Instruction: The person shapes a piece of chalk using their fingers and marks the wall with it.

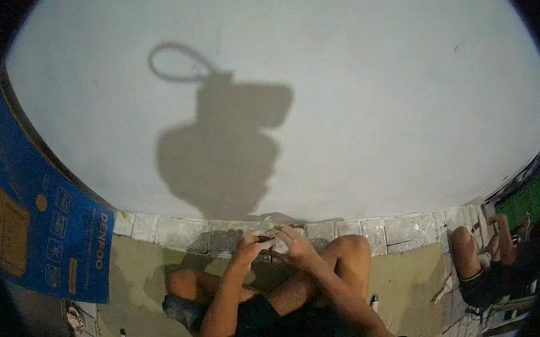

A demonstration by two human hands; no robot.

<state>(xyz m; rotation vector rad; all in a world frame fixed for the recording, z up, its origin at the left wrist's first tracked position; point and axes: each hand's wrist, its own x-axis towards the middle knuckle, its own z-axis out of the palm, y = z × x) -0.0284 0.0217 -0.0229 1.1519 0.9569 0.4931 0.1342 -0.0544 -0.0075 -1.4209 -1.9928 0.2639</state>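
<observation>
Both hands meet in front of me, above my crossed bare legs and close to the foot of the wall. A small whitish piece (279, 246) lies between them; its exact kind is too blurred to make out. My left hand (250, 246) is closed, pinching the piece's left side with thumb and fingers. My right hand (295, 243) curls over its right side, fingers bent around it. Something thin and dark shows between the fingertips, too small to name.
A pale wall (371, 125) rises ahead with a row of whitish tiles (402, 232) along its base. At left stands a blue printed carton (93, 281). Another person (498, 275) sits at far right. Pen-like objects lie beside my right thigh (374, 303) and at the lower left (123, 336).
</observation>
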